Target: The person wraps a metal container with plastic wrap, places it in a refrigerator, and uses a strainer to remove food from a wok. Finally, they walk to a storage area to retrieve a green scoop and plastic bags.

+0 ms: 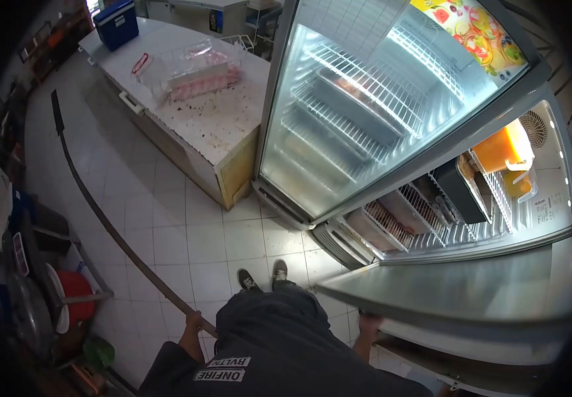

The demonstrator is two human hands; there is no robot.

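My left hand [194, 322] is closed around a long pole [124, 245], which slants away over the floor and ends in a dark flat piece [56, 114]. To the right, my right hand [368, 324] is at the edge of the open glass fridge door [458, 284], its fingers partly hidden. Behind that door, the open fridge compartment shows a black tray [461, 192] on a wire shelf. Higher up in it are an orange container [501, 149] and a smaller container with yellow contents [519, 184].
A second glass door [339, 126] beside it is closed, with trays behind. A white chest freezer [200, 129] at upper left bears clear plastic packaging [200, 69] and a blue cooler [116, 25]. A red bucket [74, 298] stands at left.
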